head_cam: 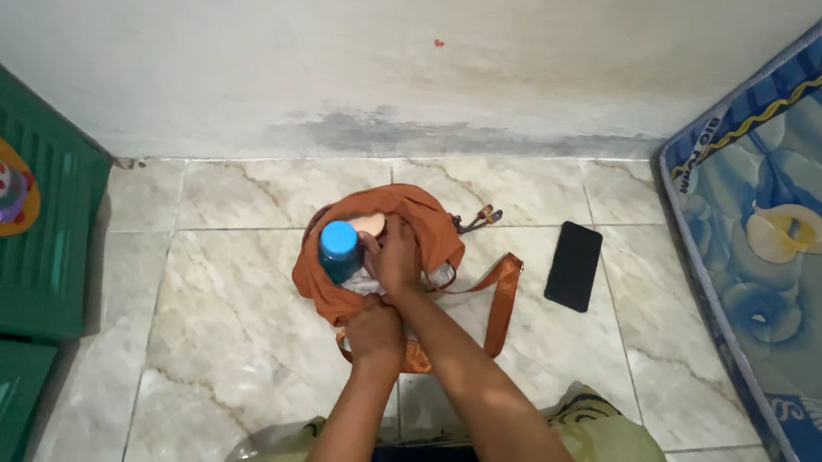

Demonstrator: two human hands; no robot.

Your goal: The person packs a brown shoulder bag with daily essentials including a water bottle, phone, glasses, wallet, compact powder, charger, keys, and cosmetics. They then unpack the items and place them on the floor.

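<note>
Your right hand [397, 255] is reaching into the open orange bag [422, 224] on the tiled floor [221, 323], fingers curled on pale contents beside the blue-capped bottle [338, 246] already standing inside. Your left hand [374, 333] clamps the bag's near edge. The bag is not yet closed. Right of the bag lie its strap [503, 300] and a black phone [573, 266], well apart; nothing blocks you.

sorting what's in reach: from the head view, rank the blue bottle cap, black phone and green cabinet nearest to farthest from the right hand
From the right hand, inside the orange bag:
1. Blue bottle cap, just left, in the bag.
2. Black phone, on the floor to the right.
3. Green cabinet, far left.
</note>
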